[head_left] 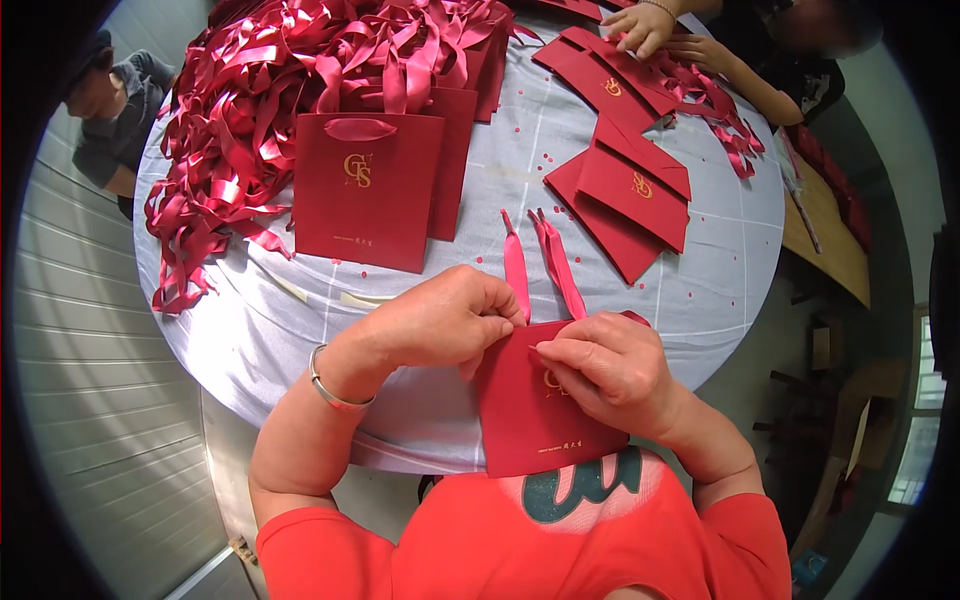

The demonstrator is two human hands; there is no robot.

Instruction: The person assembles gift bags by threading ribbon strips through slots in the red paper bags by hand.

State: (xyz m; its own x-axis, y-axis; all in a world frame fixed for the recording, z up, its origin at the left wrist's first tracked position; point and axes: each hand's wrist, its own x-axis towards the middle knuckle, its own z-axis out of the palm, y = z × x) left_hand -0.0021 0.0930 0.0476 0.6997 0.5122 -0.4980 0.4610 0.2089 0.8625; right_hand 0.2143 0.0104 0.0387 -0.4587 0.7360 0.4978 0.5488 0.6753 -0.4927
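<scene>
Lower centre: I see left hand (458, 315) pinching flat red paper gift bag (530, 420); right hand (612, 368) at its front, can't tell grip. Glossy ribbons (240, 130) heap upper left; tablecloth (705, 330) edge curves right.

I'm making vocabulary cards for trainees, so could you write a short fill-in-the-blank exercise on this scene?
1. The left hand and right hand are both at a bag coloured ____.
2. Partly hidden by fingers, its logo is coloured ____.
3. The bracelet nearest that bag circles the ____ wrist.
4. A co-worker's hand shows at the picture's upper ____.

Missing words: red; gold; left; right.
</scene>
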